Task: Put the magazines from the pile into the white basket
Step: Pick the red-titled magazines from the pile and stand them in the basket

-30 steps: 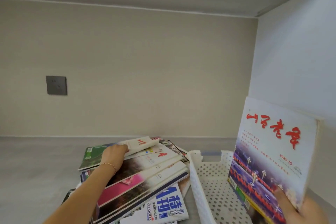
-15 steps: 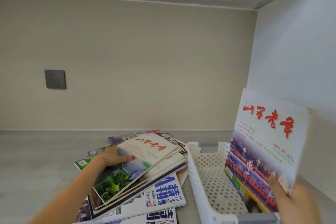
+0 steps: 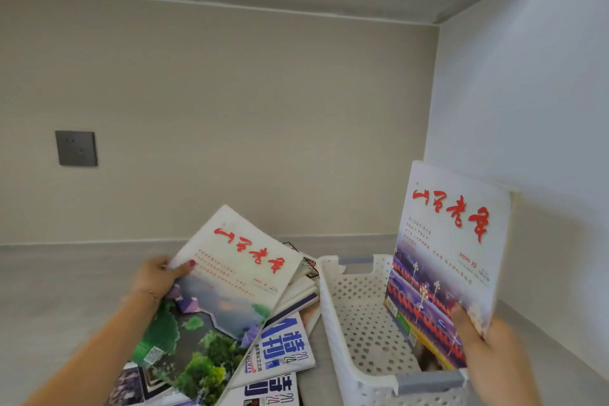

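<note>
My left hand grips the left edge of a white magazine with red lettering and a green landscape cover, lifted and tilted above the pile of magazines. The white perforated basket stands to the right of the pile. My right hand holds a second white magazine with red lettering and a purple night scene upright, its lower edge down inside the basket along the right side.
The pile and basket rest on a grey shelf surface inside an alcove. A beige back wall carries a dark socket plate. A white side wall rises close behind the basket on the right.
My left hand has taken the top magazine from the pile and lifted it up and to the right. The magazine in my right hand has sunk slightly lower into the basket.
</note>
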